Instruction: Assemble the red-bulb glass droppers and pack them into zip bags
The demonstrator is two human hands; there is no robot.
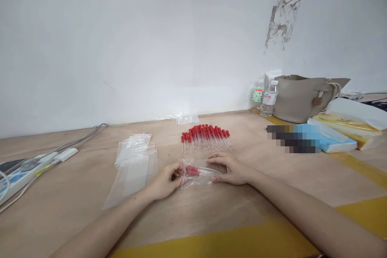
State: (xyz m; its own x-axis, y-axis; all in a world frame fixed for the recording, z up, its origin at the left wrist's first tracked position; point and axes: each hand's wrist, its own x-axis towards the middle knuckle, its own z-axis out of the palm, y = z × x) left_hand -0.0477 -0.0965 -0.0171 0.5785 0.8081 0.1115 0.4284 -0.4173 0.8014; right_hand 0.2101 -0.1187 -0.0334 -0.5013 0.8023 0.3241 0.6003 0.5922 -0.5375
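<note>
My left hand (168, 179) pinches the zip edge of a clear plastic zip bag (205, 181), low over the table. Inside lie a few glass droppers with red rubber bulbs (192, 170), bulbs toward my left hand and clear stems pointing right. Around the bag's right end curves my right hand (231, 169), thumb and fingers apart, the thumb at the bag's edge. Just beyond, a fanned row of several red-bulbed droppers (207, 133) lies on the table with the stems toward me. Left of my left hand are stacked flat clear zip bags (136, 169).
Another clear bag (188, 119) lies by the wall. At left are a power strip (30, 173) and cables. Plastic bottles (268, 100), a grey handbag (299, 98), a blue package (338, 141) and a blurred dark object (293, 139) occupy the right. Yellow tape (211, 244) crosses the front.
</note>
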